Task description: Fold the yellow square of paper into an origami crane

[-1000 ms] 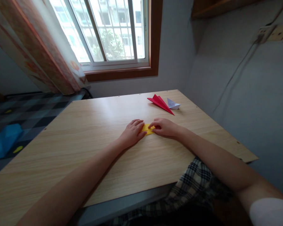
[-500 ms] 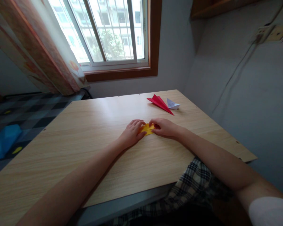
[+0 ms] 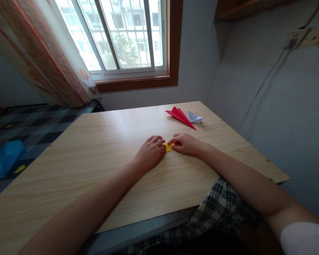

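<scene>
A small piece of folded yellow paper (image 3: 169, 147) lies on the wooden tabletop (image 3: 117, 141), between my two hands. My left hand (image 3: 152, 150) rests over its left side, fingers curled onto the paper and covering that part. From the right, my right hand (image 3: 184, 143) pinches the other end with thumb and forefinger. Much of the paper is hidden under my fingers. Farther back on the table lie a red paper plane (image 3: 180, 117) and a white paper boat (image 3: 195, 117), side by side.
A bed with a checked cover (image 3: 42, 122) stands left of the table, with a blue folded paper (image 3: 6, 157) on it. Behind the table is a window (image 3: 124, 39) with a curtain (image 3: 39, 46). The wall at right carries a socket (image 3: 297, 38) with a cord.
My left hand has shifted slightly right and turned over the yellow paper, so less of the paper shows. My right forefinger has reached a little lower onto it. The other things stay put.
</scene>
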`<move>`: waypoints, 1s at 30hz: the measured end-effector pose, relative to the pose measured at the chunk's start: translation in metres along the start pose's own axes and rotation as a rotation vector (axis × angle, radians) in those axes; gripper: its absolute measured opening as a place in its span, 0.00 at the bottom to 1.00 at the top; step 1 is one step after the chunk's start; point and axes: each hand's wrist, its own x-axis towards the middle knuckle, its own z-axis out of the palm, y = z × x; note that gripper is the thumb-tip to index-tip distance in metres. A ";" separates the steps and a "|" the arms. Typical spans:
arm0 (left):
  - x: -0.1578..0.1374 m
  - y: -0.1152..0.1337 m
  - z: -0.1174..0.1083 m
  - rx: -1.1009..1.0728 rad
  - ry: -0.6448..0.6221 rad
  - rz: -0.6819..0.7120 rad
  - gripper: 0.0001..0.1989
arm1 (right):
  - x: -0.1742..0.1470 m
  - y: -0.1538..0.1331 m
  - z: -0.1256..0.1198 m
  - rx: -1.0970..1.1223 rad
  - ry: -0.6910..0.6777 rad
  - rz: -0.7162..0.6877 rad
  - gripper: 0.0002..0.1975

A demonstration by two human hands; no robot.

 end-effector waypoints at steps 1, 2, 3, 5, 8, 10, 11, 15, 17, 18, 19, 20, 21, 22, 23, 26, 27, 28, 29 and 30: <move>0.001 0.003 -0.001 0.006 -0.038 0.004 0.10 | 0.000 0.000 0.000 -0.012 -0.007 0.004 0.15; 0.002 0.005 -0.002 0.008 -0.077 0.004 0.10 | 0.000 0.000 0.000 -0.025 -0.012 0.010 0.15; 0.003 0.007 -0.002 0.013 -0.112 0.001 0.10 | 0.000 0.000 0.000 -0.037 -0.015 0.014 0.15; 0.004 0.010 -0.002 0.042 -0.168 0.001 0.10 | 0.001 -0.001 -0.001 -0.067 -0.018 0.013 0.15; 0.006 0.014 -0.002 0.096 -0.223 -0.004 0.11 | 0.000 -0.005 -0.003 -0.144 -0.030 0.024 0.13; 0.005 0.016 -0.003 0.094 -0.232 -0.029 0.11 | -0.001 -0.008 -0.006 -0.204 -0.044 0.054 0.12; 0.005 0.017 -0.003 0.080 -0.222 -0.047 0.11 | -0.001 -0.009 -0.007 -0.229 -0.047 0.073 0.11; 0.002 0.020 -0.004 0.008 -0.138 -0.112 0.12 | -0.003 -0.012 -0.010 -0.278 -0.053 0.140 0.11; 0.001 0.021 -0.004 -0.010 -0.117 -0.129 0.13 | -0.003 -0.013 -0.011 -0.295 -0.052 0.172 0.11; 0.001 0.021 -0.004 -0.013 -0.115 -0.132 0.13 | -0.003 -0.014 -0.012 -0.305 -0.054 0.187 0.10; 0.001 0.022 -0.005 -0.014 -0.115 -0.133 0.13 | -0.003 -0.015 -0.013 -0.315 -0.058 0.202 0.10; 0.001 0.022 -0.005 -0.014 -0.118 -0.132 0.13 | -0.003 -0.016 -0.014 -0.323 -0.063 0.217 0.09; 0.001 0.023 -0.005 -0.014 -0.120 -0.132 0.13 | -0.003 -0.018 -0.014 -0.328 -0.067 0.229 0.09; 0.001 0.023 -0.006 -0.011 -0.123 -0.134 0.12 | -0.003 -0.019 -0.015 -0.329 -0.070 0.237 0.09; 0.001 0.024 -0.007 -0.006 -0.125 -0.141 0.12 | -0.003 -0.020 -0.015 -0.330 -0.070 0.242 0.09; 0.000 0.026 -0.008 0.008 -0.133 -0.162 0.11 | -0.004 -0.021 -0.015 -0.354 -0.075 0.256 0.09; 0.000 0.026 -0.009 0.008 -0.137 -0.164 0.11 | -0.005 -0.021 -0.015 -0.369 -0.074 0.270 0.09; 0.000 0.026 -0.009 0.006 -0.141 -0.161 0.11 | -0.005 -0.021 -0.015 -0.383 -0.063 0.287 0.09; 0.001 0.025 -0.009 0.004 -0.145 -0.158 0.10 | -0.006 -0.021 -0.015 -0.393 -0.034 0.303 0.09; 0.001 0.025 -0.008 0.003 -0.149 -0.155 0.10 | -0.006 -0.021 -0.016 -0.394 0.010 0.315 0.09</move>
